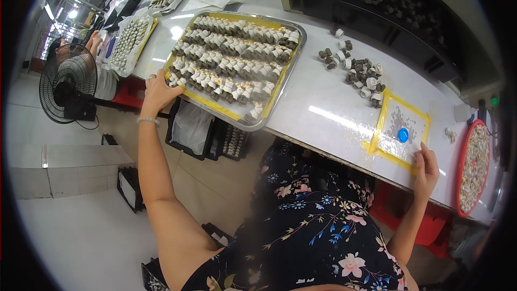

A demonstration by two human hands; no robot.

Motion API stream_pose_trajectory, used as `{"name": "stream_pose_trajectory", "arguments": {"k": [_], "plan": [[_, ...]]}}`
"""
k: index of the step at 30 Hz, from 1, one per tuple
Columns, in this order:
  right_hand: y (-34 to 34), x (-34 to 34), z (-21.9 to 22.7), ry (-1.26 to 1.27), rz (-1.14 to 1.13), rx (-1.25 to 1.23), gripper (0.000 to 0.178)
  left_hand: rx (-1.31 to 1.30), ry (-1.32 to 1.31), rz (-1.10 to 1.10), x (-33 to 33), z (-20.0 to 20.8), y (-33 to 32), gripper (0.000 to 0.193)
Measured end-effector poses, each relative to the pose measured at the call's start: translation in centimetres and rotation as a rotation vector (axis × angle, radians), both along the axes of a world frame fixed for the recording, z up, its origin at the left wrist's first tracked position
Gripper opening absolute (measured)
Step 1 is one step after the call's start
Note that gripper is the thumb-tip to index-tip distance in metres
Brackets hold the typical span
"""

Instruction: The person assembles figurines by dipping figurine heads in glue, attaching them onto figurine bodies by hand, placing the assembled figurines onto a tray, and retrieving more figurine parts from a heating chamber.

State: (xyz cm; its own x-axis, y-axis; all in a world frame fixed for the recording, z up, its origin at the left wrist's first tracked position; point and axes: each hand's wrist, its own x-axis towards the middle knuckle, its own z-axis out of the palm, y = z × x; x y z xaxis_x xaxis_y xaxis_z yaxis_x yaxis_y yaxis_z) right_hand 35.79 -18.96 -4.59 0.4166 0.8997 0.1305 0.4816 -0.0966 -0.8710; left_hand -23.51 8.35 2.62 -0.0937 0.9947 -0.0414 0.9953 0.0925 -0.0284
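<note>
A metal tray edged with yellow tape holds several slanting rows of small white-and-dark knobbly pieces. At the tray's near left corner is my left hand, a bead bracelet on its wrist. Its thumb and fingers close around a small white-and-dark piece at the end of the nearest row. My right hand rests at the near right corner of a yellow-taped square on the table. Its fingers are loosely bent and apart, with nothing visible in them. A blue round cap lies inside the square, among dark smudges.
Loose white-and-dark pieces lie heaped beyond the square. A red round basket of small pale pieces stands at the right. More filled trays sit at the far left, near a black fan. Black crates are below the table.
</note>
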Motion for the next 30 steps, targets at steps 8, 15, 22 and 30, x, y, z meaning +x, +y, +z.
{"name": "stream_pose_trajectory", "arguments": {"k": [8, 15, 22, 30], "plan": [[0.1, -0.5, 0.4, 0.024, -0.017, 0.003, 0.024, 0.020, -0.018, -0.005, 0.5, 0.1, 0.4, 0.073], [0.8, -1.5, 1.2, -0.068, -0.033, 0.023, 0.024, 0.379, -0.436, -0.268, 10.8, 3.0, -4.0, 0.034], [0.6, -1.1, 1.8, -0.019, -0.042, 0.059, 0.025, 0.262, -0.530, -0.872, 29.2, -0.7, -8.9, 0.042], [-1.7, 3.0, 3.4, -0.279, -0.197, -0.032, 0.029, 0.217, -0.372, -0.751, 32.8, -4.0, -5.5, 0.043]]}}
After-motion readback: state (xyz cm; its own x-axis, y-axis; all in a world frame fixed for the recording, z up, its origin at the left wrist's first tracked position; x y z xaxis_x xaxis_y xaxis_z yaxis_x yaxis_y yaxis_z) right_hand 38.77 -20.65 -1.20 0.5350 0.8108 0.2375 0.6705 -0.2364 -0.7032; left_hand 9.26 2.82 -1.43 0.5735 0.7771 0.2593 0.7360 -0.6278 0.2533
